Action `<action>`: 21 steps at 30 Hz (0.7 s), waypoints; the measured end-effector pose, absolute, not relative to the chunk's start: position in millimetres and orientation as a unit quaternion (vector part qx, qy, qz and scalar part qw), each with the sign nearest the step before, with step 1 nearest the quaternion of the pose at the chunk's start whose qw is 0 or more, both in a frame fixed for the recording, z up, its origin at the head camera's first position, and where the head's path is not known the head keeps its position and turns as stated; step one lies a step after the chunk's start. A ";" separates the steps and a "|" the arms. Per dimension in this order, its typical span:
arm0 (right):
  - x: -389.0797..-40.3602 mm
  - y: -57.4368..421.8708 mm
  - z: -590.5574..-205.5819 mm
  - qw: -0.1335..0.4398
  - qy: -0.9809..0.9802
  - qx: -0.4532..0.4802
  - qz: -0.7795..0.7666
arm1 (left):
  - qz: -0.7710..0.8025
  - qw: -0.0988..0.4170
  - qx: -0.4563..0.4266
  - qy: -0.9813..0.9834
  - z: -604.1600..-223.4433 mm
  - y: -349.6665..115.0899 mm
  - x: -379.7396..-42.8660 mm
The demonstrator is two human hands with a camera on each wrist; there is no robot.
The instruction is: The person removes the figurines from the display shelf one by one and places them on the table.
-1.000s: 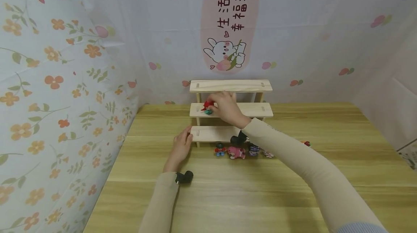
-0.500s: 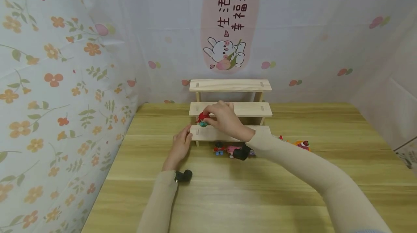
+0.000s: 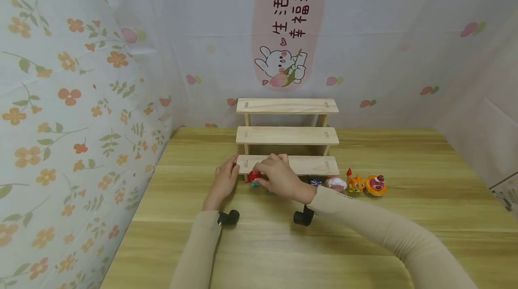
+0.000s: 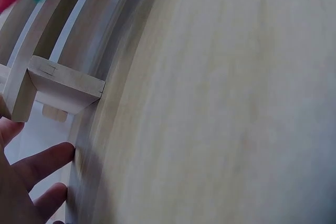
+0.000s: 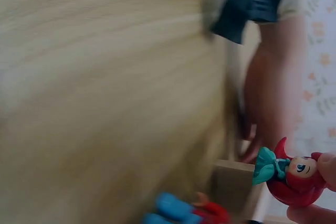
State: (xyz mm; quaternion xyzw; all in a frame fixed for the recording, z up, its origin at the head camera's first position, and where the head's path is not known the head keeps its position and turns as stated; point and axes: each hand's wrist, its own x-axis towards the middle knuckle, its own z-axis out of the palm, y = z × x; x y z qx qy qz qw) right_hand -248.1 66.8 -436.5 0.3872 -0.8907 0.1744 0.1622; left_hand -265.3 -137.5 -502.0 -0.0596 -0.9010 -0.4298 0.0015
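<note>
My right hand [image 3: 279, 176] pinches a small mermaid figurine [image 5: 295, 177] with red hair and a green tail between thumb and fingers. It holds the figurine just in front of the left end of the lowest shelf. A three-tier wooden shelf stand [image 3: 287, 135] stands against the back wall. At that shelf's left end, my left hand [image 3: 224, 181] rests its fingertips on the edge. In the left wrist view its lower fingers [image 4: 47, 161] reach out fairly straight beside the stand. A red-and-blue figurine [image 5: 184, 211] lies beneath the held one in the right wrist view.
A purple figurine [image 3: 315, 182], a pink-and-white one [image 3: 336, 184], an orange one [image 3: 356, 184] and a round orange one [image 3: 376, 185] line up in front of the stand and to its right. They are on the wood-grain table [image 3: 259, 253]. Patterned cloth [image 3: 194, 46] hangs behind.
My right hand has brought the mermaid figurine from the middle shelf down and forward to the front of the lowest shelf. The left hand has stayed at the shelf's left end.
</note>
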 end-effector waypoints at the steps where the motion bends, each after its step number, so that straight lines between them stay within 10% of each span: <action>1: -246.8 66.9 -439.8 0.158 -0.893 0.385 0.169 | -0.430 -0.001 -0.058 -0.901 -501.9 -137.4 -264.8; 21: -238.4 62.0 -474.7 0.194 -0.888 0.393 0.137 | -0.435 0.006 -0.060 -0.898 -504.2 -141.3 -262.5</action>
